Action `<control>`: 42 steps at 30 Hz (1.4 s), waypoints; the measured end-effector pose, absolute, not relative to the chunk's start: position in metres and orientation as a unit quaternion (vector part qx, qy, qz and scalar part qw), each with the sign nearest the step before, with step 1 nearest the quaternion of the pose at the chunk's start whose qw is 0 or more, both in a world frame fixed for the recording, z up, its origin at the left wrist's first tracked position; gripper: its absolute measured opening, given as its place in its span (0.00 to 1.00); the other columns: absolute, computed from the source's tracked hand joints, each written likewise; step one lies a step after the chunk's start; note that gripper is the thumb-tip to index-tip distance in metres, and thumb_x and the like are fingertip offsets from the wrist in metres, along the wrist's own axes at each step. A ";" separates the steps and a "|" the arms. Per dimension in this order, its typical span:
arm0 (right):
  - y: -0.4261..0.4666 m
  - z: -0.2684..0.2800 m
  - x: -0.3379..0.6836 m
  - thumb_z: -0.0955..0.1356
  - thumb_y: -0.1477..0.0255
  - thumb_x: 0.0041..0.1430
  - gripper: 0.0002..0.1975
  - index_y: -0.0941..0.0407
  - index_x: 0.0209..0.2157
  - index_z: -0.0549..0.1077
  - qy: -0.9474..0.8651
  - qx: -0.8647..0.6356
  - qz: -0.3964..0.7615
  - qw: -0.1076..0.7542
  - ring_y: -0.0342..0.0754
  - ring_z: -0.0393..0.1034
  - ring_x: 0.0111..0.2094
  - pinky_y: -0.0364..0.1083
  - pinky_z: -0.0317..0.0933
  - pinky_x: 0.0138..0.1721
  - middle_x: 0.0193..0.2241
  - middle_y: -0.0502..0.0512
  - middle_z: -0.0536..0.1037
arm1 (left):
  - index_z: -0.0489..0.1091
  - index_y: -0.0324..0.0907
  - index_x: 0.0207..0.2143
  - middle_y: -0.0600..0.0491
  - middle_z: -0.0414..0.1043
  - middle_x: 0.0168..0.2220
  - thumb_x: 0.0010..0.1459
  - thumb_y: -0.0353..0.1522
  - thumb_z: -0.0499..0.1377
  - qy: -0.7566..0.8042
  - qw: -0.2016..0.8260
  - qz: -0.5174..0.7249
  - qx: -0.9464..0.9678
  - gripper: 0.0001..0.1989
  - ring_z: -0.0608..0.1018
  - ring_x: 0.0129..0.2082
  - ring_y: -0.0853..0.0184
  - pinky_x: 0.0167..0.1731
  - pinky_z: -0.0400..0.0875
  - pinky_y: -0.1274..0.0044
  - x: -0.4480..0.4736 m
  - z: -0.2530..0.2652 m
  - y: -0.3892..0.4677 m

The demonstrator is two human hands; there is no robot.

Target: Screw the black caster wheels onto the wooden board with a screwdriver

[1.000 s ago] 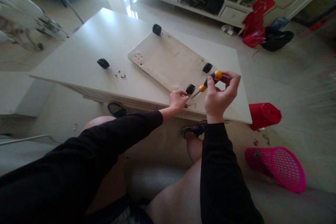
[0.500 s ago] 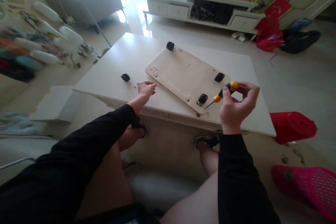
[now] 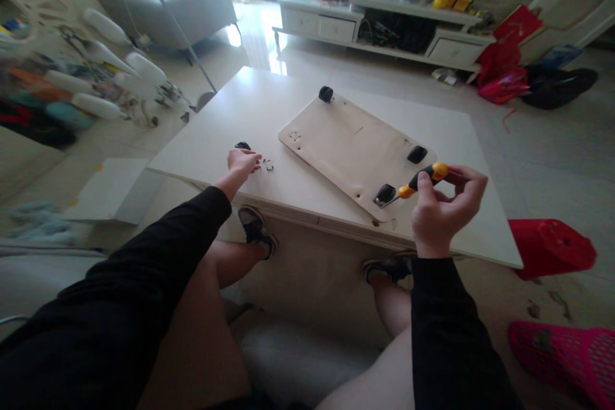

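Note:
My right hand grips a yellow-and-black screwdriver. Its tip points down and left to a black caster wheel at the near right corner of a pale wooden board. Two more casters, one at the far left corner and one at the right, stand on the board, whose left corner shows only holes. Beside a loose caster, my left hand is low over the table with its fingers pinched together. Several small screws lie right by its fingertips; what the pinch holds is hidden.
The board rests on a white table. A red bin stands off the table's right edge, above a pink mesh basket. A white box is at the left. Behind the table runs a cluttered white TV cabinet.
My left hand has moved left, away from the board's edge, to the small screws and loose caster. My right hand still holds the screwdriver near the corner caster. The view has shifted slightly.

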State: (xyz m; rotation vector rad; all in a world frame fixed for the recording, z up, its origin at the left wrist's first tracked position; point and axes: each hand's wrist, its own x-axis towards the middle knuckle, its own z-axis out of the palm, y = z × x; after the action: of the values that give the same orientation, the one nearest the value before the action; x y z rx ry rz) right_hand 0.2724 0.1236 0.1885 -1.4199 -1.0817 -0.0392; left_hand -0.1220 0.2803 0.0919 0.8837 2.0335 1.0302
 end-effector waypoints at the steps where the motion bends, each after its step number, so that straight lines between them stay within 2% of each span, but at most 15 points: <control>1: 0.125 0.188 0.272 0.76 0.67 0.54 0.18 0.53 0.46 0.73 -0.472 -0.618 -0.023 0.628 0.51 0.78 0.45 0.45 0.73 0.28 0.47 0.56 0.79 | 0.74 0.39 0.29 0.52 0.73 0.23 0.54 0.26 0.67 0.781 0.342 0.396 0.340 0.05 0.73 0.21 0.70 0.24 0.69 0.78 -0.122 0.095 0.281; 5: 0.129 0.187 0.272 0.75 0.68 0.54 0.17 0.52 0.45 0.73 -0.463 -0.621 -0.052 0.631 0.52 0.77 0.44 0.47 0.74 0.29 0.46 0.57 0.78 | 0.71 0.40 0.31 0.53 0.73 0.25 0.60 0.27 0.63 0.771 0.355 0.409 0.335 0.04 0.73 0.21 0.70 0.25 0.70 0.78 -0.114 0.115 0.279; 10: 0.134 0.182 0.274 0.74 0.69 0.54 0.17 0.52 0.45 0.72 -0.460 -0.619 -0.066 0.633 0.52 0.76 0.45 0.47 0.75 0.30 0.46 0.57 0.77 | 0.71 0.40 0.34 0.54 0.73 0.25 0.62 0.27 0.61 0.745 0.393 0.418 0.340 0.02 0.72 0.20 0.72 0.25 0.68 0.79 -0.084 0.142 0.265; 13: 0.137 0.181 0.275 0.73 0.68 0.55 0.17 0.52 0.46 0.71 -0.464 -0.612 -0.058 0.638 0.51 0.76 0.46 0.47 0.76 0.32 0.46 0.57 0.77 | 0.71 0.40 0.33 0.53 0.73 0.26 0.63 0.27 0.60 0.714 0.435 0.415 0.360 0.04 0.72 0.20 0.72 0.25 0.67 0.79 -0.059 0.154 0.250; 16: 0.138 0.183 0.272 0.73 0.67 0.56 0.17 0.52 0.47 0.69 -0.456 -0.597 -0.062 0.657 0.51 0.76 0.46 0.47 0.76 0.32 0.46 0.58 0.76 | 0.73 0.40 0.34 0.52 0.75 0.28 0.64 0.29 0.61 0.685 0.472 0.395 0.390 0.04 0.73 0.21 0.72 0.26 0.68 0.78 -0.031 0.164 0.233; 21: 0.136 0.183 0.270 0.72 0.66 0.60 0.19 0.51 0.51 0.70 -0.458 -0.566 -0.086 0.680 0.52 0.75 0.48 0.50 0.78 0.35 0.49 0.59 0.74 | 0.78 0.38 0.42 0.50 0.79 0.33 0.66 0.27 0.59 0.611 0.545 0.316 0.480 0.07 0.75 0.20 0.72 0.23 0.67 0.78 0.022 0.166 0.202; 24: 0.133 0.179 0.272 0.72 0.65 0.61 0.21 0.52 0.55 0.71 -0.481 -0.558 -0.091 0.670 0.53 0.75 0.49 0.51 0.79 0.38 0.49 0.60 0.74 | 0.79 0.36 0.53 0.51 0.78 0.32 0.64 0.25 0.60 0.545 0.573 0.252 0.557 0.16 0.78 0.22 0.71 0.23 0.68 0.78 0.057 0.155 0.183; 26: 0.131 0.177 0.273 0.71 0.64 0.62 0.20 0.52 0.55 0.72 -0.499 -0.561 -0.081 0.656 0.53 0.76 0.49 0.50 0.78 0.38 0.48 0.60 0.74 | 0.75 0.35 0.62 0.53 0.78 0.31 0.63 0.25 0.60 0.513 0.590 0.220 0.583 0.25 0.77 0.21 0.71 0.22 0.68 0.78 0.080 0.145 0.170; 28: 0.129 0.175 0.272 0.71 0.63 0.64 0.19 0.51 0.55 0.73 -0.513 -0.565 -0.071 0.642 0.52 0.76 0.49 0.49 0.77 0.37 0.48 0.59 0.74 | 0.67 0.36 0.71 0.53 0.80 0.34 0.63 0.26 0.61 0.485 0.621 0.179 0.589 0.34 0.76 0.20 0.71 0.23 0.70 0.78 0.101 0.136 0.155; 30: 0.128 0.174 0.271 0.71 0.62 0.65 0.19 0.51 0.55 0.73 -0.524 -0.567 -0.066 0.632 0.52 0.76 0.49 0.48 0.77 0.37 0.48 0.58 0.74 | 0.54 0.36 0.78 0.53 0.81 0.35 0.62 0.28 0.63 0.458 0.655 0.134 0.585 0.44 0.77 0.21 0.69 0.24 0.72 0.77 0.119 0.129 0.140; 31: 0.128 0.174 0.270 0.71 0.62 0.65 0.18 0.51 0.55 0.73 -0.531 -0.567 -0.066 0.626 0.51 0.76 0.49 0.48 0.76 0.36 0.48 0.57 0.74 | 0.51 0.36 0.79 0.53 0.81 0.35 0.62 0.29 0.64 0.448 0.660 0.126 0.590 0.46 0.78 0.21 0.68 0.25 0.73 0.77 0.126 0.126 0.133; 34: 0.126 0.176 0.268 0.71 0.62 0.66 0.18 0.50 0.55 0.73 -0.561 -0.569 -0.067 0.597 0.51 0.76 0.49 0.47 0.77 0.35 0.48 0.57 0.75 | 0.53 0.37 0.79 0.52 0.81 0.36 0.61 0.31 0.65 0.429 0.656 0.124 0.609 0.47 0.79 0.23 0.66 0.26 0.74 0.76 0.142 0.117 0.120; 42: 0.123 0.176 0.265 0.70 0.60 0.68 0.16 0.51 0.53 0.74 -0.615 -0.574 -0.080 0.535 0.51 0.77 0.49 0.46 0.78 0.35 0.47 0.58 0.76 | 0.67 0.40 0.71 0.54 0.78 0.30 0.58 0.36 0.70 0.405 0.636 0.140 0.642 0.39 0.81 0.27 0.62 0.34 0.77 0.72 0.149 0.103 0.119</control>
State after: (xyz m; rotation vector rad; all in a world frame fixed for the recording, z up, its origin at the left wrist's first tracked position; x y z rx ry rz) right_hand 0.2646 0.1233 0.1758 -1.3682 -1.4645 -0.1902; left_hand 0.1495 0.1188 0.1027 1.4662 0.9252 0.3197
